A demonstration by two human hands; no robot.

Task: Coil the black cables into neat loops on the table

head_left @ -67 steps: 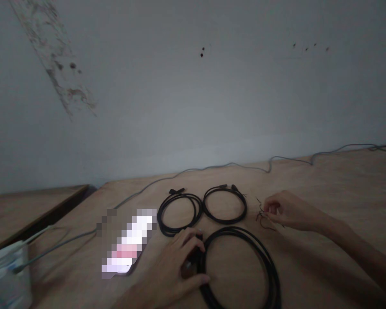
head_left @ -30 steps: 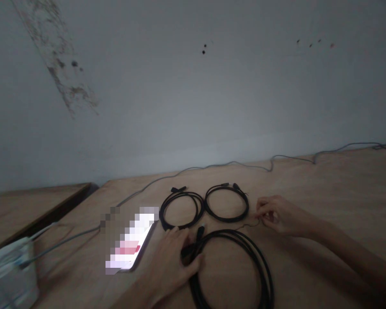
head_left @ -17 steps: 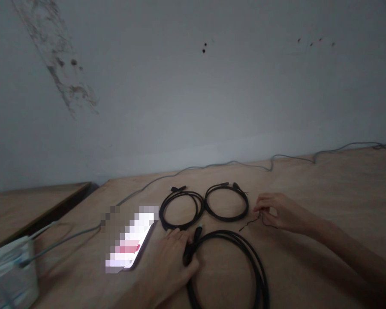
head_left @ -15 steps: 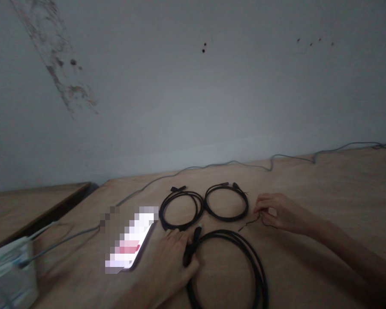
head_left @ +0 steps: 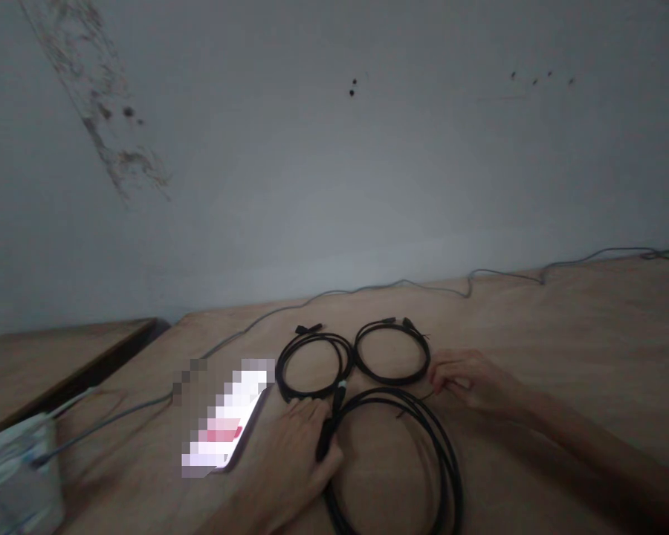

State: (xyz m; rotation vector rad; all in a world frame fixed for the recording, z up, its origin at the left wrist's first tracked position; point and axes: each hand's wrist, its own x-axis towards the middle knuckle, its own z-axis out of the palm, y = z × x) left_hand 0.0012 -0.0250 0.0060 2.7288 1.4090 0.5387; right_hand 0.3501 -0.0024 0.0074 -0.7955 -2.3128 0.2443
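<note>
My left hand [head_left: 296,455] rests on the wooden table [head_left: 563,349] and grips the left side of a large black cable coil [head_left: 446,468], near its plug end. My right hand [head_left: 471,381] is pinched on a thin dark twist tie [head_left: 411,405] that trails over the top of the large coil. Two smaller black cable coils lie just behind: the left small coil [head_left: 312,364] and the right small coil [head_left: 391,351], side by side and touching.
A lit phone [head_left: 223,423] lies left of my left hand. A grey cable [head_left: 401,284] runs along the table's back edge by the wall. A white box [head_left: 16,475] sits at the lower left. A second table [head_left: 50,357] stands to the left.
My right hand moved down and left from beside the right small coil to the large coil's top edge, carrying the thin tie. My left hand stayed on the large coil, which shifted slightly.
</note>
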